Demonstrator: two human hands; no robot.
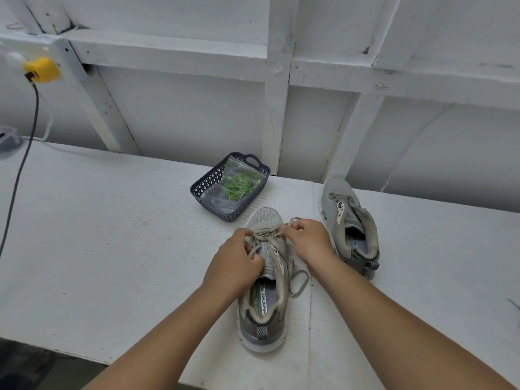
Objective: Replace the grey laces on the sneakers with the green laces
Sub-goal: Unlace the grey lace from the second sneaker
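Observation:
A grey sneaker (264,311) stands on the white table in front of me, toe pointing away. Its grey lace (298,280) is partly loosened and one loop trails to the right of the shoe. My left hand (235,263) pinches the lace on the shoe's left side, over the tongue. My right hand (306,237) pinches the lace on the right side, near the lower eyelets. A second grey sneaker (351,223) stands to the right with no lace visible in it. The green laces (239,185) lie in a clear bag inside a dark basket (209,187).
The white table (112,220) runs along a white framed wall. A dark cable (19,175) hangs from a yellow plug (42,69) at the far left. A blurred clear object (8,142) sits at the left edge. The table's front edge is close to me.

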